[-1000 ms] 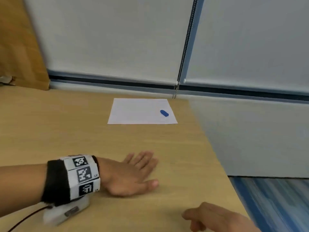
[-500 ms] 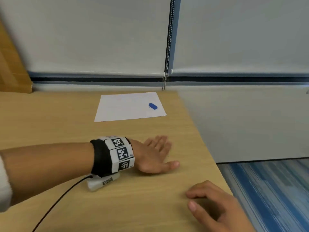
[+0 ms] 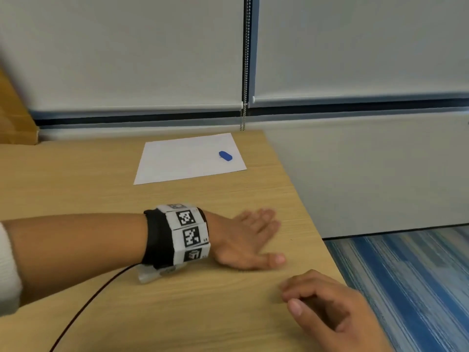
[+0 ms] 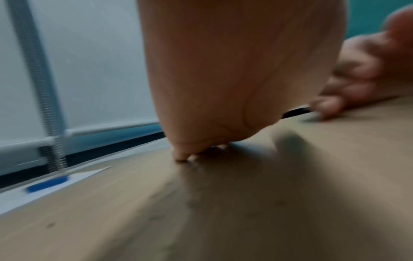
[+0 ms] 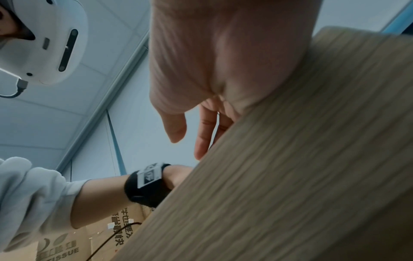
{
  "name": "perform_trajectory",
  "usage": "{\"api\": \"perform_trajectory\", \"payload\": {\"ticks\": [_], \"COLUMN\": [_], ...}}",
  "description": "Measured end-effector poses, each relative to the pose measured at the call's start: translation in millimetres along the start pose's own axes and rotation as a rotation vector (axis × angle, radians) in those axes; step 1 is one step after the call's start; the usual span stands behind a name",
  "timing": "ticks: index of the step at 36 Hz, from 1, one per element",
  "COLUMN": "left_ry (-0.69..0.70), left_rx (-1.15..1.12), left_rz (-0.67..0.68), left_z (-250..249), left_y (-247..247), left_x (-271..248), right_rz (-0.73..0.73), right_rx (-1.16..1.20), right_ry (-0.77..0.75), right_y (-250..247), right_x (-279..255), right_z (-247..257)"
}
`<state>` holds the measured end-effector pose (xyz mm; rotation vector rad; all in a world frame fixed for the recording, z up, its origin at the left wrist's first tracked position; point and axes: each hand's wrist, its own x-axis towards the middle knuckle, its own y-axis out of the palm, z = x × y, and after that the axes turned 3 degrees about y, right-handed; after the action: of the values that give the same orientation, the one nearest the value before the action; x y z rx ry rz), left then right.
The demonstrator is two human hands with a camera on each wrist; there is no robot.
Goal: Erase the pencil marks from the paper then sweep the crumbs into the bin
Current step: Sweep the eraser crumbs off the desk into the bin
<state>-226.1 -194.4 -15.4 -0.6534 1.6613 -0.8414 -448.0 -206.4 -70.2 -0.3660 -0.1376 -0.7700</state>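
Observation:
A white sheet of paper lies at the far side of the wooden table, with a blue eraser on its right part. The eraser and paper also show, blurred, in the left wrist view. My left hand lies flat on the table with straight fingers, well in front of the paper, holding nothing. My right hand rests at the table's near right edge, fingers loosely curled over the edge and empty. No bin is in view.
The table's right edge drops to a blue striped carpet. A grey wall and roller blinds with a bead chain stand behind the table. A cable trails from my left wrist. Cardboard boxes sit below.
My left hand has slid to the right across the table, staying flat. My right hand has come further into view at the near right edge. The head view has shifted.

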Motion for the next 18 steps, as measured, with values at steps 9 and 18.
{"api": "perform_trajectory", "payload": {"ticks": [9,18], "left_ry": [-0.401,-1.08], "left_rx": [-0.221,-0.441], "left_rz": [-0.292,-0.271], "left_z": [54,75], "left_y": [50,158], "left_x": [-103,-182], "right_rz": [-0.001,-0.027], "right_rx": [0.021,0.056], "right_ry": [-0.015,-0.016], "right_y": [-1,4], "right_x": [0,2], "right_z": [-1,4]}}
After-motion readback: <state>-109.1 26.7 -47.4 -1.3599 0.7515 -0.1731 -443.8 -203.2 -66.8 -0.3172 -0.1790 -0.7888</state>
